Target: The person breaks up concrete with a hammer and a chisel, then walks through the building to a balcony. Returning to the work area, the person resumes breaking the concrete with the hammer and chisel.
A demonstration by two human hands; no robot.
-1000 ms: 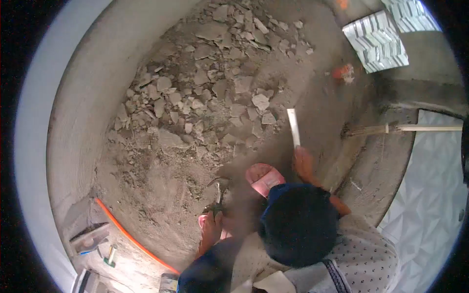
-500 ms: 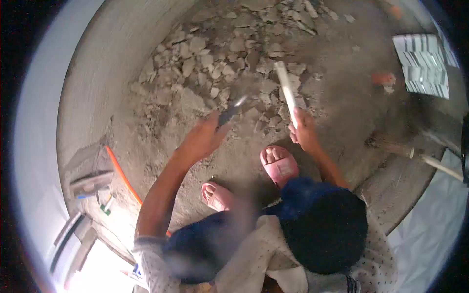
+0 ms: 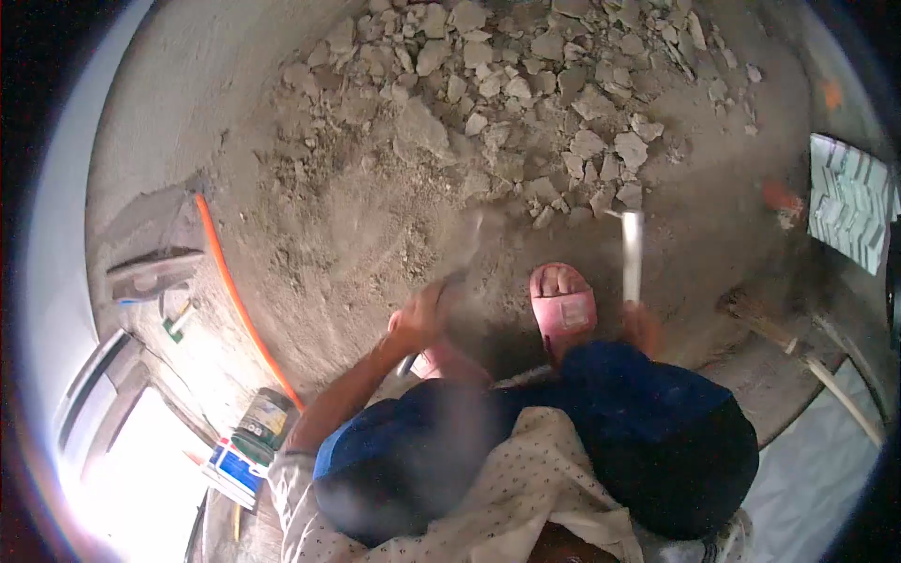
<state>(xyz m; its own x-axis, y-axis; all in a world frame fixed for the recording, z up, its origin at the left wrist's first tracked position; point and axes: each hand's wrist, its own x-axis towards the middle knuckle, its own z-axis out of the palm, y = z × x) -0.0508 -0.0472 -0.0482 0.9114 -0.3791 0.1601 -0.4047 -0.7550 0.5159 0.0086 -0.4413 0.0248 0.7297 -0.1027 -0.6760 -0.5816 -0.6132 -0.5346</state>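
My left hand (image 3: pixel 419 324) is closed round a dark tool, its end pointing up and right, blurred by motion; a short piece of it shows below the hand. It is above the pink slipper (image 3: pixel 446 364) on my left foot. My right hand (image 3: pixel 642 328) grips the lower end of a pale, flat stick (image 3: pixel 632 258), which stands nearly upright in view, right of the other pink slipper (image 3: pixel 564 305). Broken grey rubble (image 3: pixel 497 89) lies on the dusty floor beyond both hands.
An orange hose (image 3: pixel 229 281) runs down the left, beside a trowel-like tool (image 3: pixel 155 275) and a dark green container (image 3: pixel 263 420). At right are stacked pale strips (image 3: pixel 849 202), a reddish lump (image 3: pixel 781 199) and a broom-like tool with a pale handle (image 3: pixel 842 399).
Both hands have drawn back toward my body, away from the rubble, each with its tool. The view has shifted, so the rubble sits higher and the green container shows.
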